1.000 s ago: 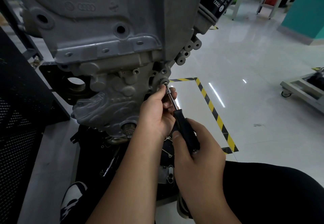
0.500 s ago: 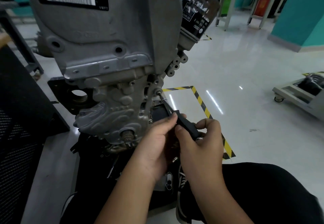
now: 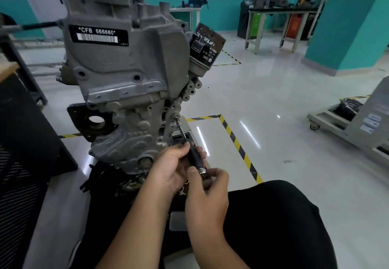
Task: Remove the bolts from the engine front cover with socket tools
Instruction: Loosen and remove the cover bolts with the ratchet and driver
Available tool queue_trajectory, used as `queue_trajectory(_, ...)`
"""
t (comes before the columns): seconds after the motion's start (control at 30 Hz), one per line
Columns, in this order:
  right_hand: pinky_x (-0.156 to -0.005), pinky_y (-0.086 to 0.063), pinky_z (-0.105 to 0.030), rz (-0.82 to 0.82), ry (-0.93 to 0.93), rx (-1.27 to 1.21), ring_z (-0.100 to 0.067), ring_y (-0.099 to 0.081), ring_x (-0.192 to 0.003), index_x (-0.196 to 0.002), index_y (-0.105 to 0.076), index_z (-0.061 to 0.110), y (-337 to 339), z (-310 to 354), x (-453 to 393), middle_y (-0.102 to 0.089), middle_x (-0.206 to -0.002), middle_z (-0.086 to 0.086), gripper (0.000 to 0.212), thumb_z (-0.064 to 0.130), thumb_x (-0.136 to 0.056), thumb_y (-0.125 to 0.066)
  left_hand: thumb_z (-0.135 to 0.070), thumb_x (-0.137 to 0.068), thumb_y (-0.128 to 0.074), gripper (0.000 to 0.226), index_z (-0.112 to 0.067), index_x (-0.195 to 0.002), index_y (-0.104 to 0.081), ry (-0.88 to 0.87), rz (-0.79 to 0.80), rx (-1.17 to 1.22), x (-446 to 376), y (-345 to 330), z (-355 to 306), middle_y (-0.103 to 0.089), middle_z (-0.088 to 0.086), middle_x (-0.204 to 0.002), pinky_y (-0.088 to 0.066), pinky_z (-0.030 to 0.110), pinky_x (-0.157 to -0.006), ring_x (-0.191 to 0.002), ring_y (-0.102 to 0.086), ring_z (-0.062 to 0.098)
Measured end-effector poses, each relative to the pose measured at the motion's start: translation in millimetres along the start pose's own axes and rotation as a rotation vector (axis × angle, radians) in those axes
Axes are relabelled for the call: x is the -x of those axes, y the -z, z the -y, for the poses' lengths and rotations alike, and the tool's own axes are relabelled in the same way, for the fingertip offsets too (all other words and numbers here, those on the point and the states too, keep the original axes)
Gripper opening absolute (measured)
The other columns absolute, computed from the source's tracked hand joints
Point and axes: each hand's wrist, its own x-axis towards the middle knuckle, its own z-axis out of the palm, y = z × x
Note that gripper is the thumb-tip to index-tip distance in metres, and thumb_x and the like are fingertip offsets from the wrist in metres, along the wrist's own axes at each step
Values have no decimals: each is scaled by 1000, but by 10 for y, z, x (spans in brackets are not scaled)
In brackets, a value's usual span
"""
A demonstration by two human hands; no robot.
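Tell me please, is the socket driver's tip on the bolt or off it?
On: the socket driver shaft runs up to the bolt on the engine front cover.

The grey metal engine block [image 3: 128,92] stands left of the yellow-black striped floor tape [image 3: 237,142]; the black cylindrical oil filter [image 3: 205,46] sits at the block's upper right.

A dull grey casting is seen on the engine [image 3: 126,75], marked by a black label [image 3: 99,35] printed in white with a pale barcode strip. The oil filter [image 3: 205,46] is black with white lettering. A black handle and silver shaft are shown on the socket driver [image 3: 190,151]. Glossy white floor [image 3: 284,142] is crossed by yellow-and-black striped tape [image 3: 237,142]. The walls [image 3: 347,33] are banded teal below white.
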Motion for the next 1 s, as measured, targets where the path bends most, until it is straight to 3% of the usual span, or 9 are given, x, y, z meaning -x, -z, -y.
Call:
queue_trajectory(0.1, -58, -57, -37, 238, -641, -413, -21, -64, -59, -96, -74, 15, 83, 0, -28, -72, -75, -3, 59, 71, -79, -70, -5, -99, -52, 8, -3, -97, -59, -52, -21, -63, -13, 1, 62, -71, 18, -78, -61, 43, -60, -69, -73, 32)
queue_trajectory(0.2, -54, -50, -29, 377, -771, -716, -17, -56, -50, -104, -74, 1, 128, 45, -154, -68, -64, -6, 68, 66, -86, -68, -6, -100, -52, 9, -2, -98, -60, -78, -10, -44, 1, 4, 89, -71, 18, -78, -60, 41, -58, -69, -73, 32)
queue_trajectory(0.37, -48, -47, -27, 178, -471, -733, -13, -52, -50, -103, -70, -2, 146, 84, -351, -63, -66, -5, 16, 12, -95, -71, -10, -96, -58, 10, -3, -100, -63, -100, -36, -32, 1, 54, 92, -72, 17, -79, -60, 37, -57, -68, -73, 28)
queue_trajectory(0.47, -53, -54, -34, 85, -116, -352, -14, -60, -53, -86, -60, 9, 150, 57, -375, -63, -63, 0, 19, 18, -90, -76, -15, -81, -67, 21, -3, -98, -67, -84, -55, -13, -14, 64, 82, -73, 19, -85, -60, 37, -60, -74, -74, 29)
queue_trajectory(0.57, -56, -49, -17, 52, 295, 14, -1, -65, -63, -80, -59, 29, 201, 91, -369, -69, -74, 17, 21, 29, -84, -80, -14, -77, -69, 14, -3, -84, -73, -62, -37, 7, -7, 44, 55, -72, 22, -84, -60, 37, -60, -73, -73, 32)
queue_trajectory(0.7, -64, -55, -19, 170, 396, 163, 0, -70, -74, -91, -63, 36, 191, 65, -438, -73, -81, 19, 16, 30, -88, -77, -14, -87, -67, 22, -9, -69, -79, -70, -40, -36, 13, 61, 32, -73, 19, -82, -59, 33, -57, -70, -73, 29)
queue_trajectory(0.77, -64, -63, -41, 196, 181, -15, -14, -73, -65, -94, -66, 30, 140, 72, -423, -76, -78, 4, 6, 29, -95, -72, -16, -81, -70, 17, -9, -68, -78, -99, -51, -63, 43, 48, 27, -73, 19, -82, -59, 33, -56, -70, -73, 29)
queue_trajectory(0.9, -45, -57, -28, 485, -665, -912, -19, -65, -50, -113, -75, 2, 144, 189, -419, -73, -87, -21, 26, 22, -102, -64, -21, -85, -71, 19, -3, -91, -75, -102, -8, -104, 108, 54, 6, -75, 22, -95, -52, 28, -41, -69, -70, 30)
queue_trajectory(1.0, -42, -54, -24, 483, -730, -1064, -16, -64, -48, -116, -73, -2, 147, 182, -410, -70, -74, -20, 34, 27, -101, -62, -19, -87, -69, 23, -4, -103, -74, -29, 80, -106, 150, 60, -1, -74, 21, -108, -55, 28, -46, -72, -72, 27)
